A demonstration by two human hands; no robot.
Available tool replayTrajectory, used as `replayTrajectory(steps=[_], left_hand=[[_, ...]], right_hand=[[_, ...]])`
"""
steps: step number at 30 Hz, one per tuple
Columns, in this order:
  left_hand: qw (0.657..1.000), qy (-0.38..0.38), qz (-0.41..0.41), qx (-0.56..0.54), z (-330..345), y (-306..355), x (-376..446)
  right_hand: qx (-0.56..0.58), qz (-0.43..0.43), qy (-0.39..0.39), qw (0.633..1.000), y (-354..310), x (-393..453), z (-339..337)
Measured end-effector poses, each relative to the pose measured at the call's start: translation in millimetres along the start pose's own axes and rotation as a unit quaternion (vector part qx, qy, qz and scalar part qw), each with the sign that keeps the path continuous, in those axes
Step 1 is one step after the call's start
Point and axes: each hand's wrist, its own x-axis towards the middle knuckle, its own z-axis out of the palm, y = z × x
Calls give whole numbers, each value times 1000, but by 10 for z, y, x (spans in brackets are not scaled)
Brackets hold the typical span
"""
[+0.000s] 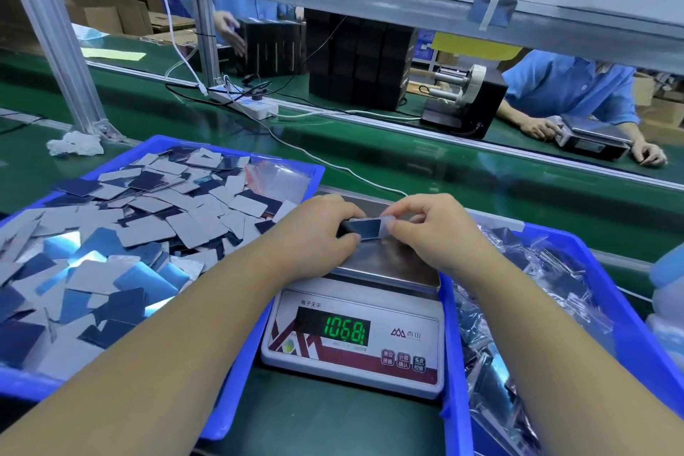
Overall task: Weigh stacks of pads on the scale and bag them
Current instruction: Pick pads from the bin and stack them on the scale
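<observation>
**Sliding the weighed stack into its bag**

Both forearms reach in from the bottom edge, meeting over the scale (355, 329), whose green display reads 1068. My left hand (318, 229) grips the stack of pads (361, 228) from its left end, thumb below and fingers curled over the top. My right hand (429, 229) pinches the mouth of a clear bag (386, 224) between thumb and fingertips, held against the stack's right end just above the steel pan (388, 263).

I judge the stack light but loose: thin stiff cards with glossy blue faces that would slip and fan out if squeezed only at one corner. Holding it across the short end, top and bottom pressed together, should keep it square. The bag is soft film and needs its lip held apart.

Loose pads fill the blue bin (237, 144) on my left; bagged ones lie in the right bin (577, 244), both on the desk.
</observation>
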Motion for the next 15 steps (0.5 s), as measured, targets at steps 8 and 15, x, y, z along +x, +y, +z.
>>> replayTrajectory(steps=[8,15], left_hand=[[999,13,-26,-44,-27,12,-13],[996,36,-24,-84,-25,-29,0]], right_hand=[[-28,-51,-32,998,-80,-22,116],[-98,-95,-9,991,-89,12,181]])
